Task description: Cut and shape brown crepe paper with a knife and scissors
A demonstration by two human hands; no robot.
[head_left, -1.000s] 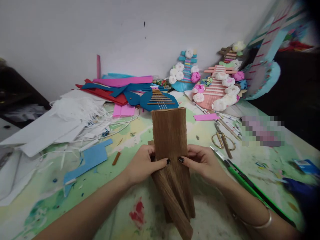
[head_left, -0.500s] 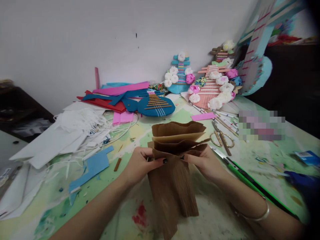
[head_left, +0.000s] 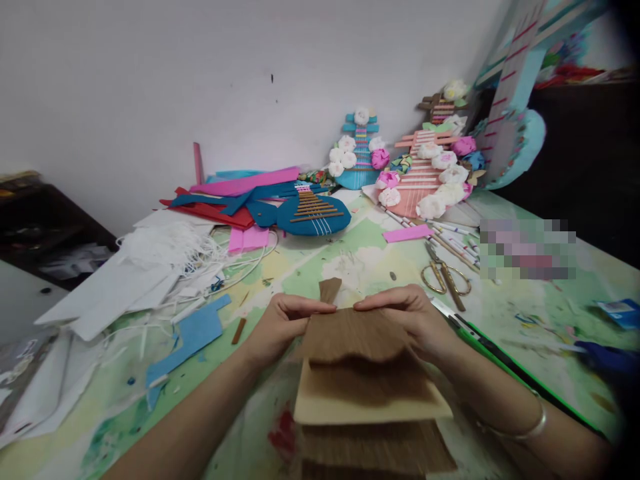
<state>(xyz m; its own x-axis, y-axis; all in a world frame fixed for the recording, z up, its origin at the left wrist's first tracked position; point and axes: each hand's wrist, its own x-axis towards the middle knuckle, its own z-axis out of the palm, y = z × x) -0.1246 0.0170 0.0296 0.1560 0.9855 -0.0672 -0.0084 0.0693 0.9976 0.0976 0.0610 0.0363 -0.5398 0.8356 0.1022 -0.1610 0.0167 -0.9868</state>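
Observation:
A folded sheet of brown crepe paper (head_left: 365, 380) lies doubled over toward me on the paint-stained table (head_left: 350, 257). My left hand (head_left: 283, 327) pinches its far fold from the left, fingers closed on the paper. My right hand (head_left: 407, 317) presses the same fold from the right, thumb and fingers closed on it. A small brown corner (head_left: 330, 288) sticks up between the two hands. A bracelet (head_left: 520, 430) sits on my right wrist.
Scissors (head_left: 445, 277) and a green-handled cutter (head_left: 480, 340) lie to the right. A blue paper cut-out (head_left: 193, 333) and white paper scraps (head_left: 150, 260) lie left. Coloured sheets (head_left: 240, 193), a blue craft guitar (head_left: 313, 213) and flower-decorated crafts (head_left: 425, 173) stand at the back by the wall.
The brown paper stood upright a second ago. Both hands have folded its top half down toward me, so it now lies doubled over.

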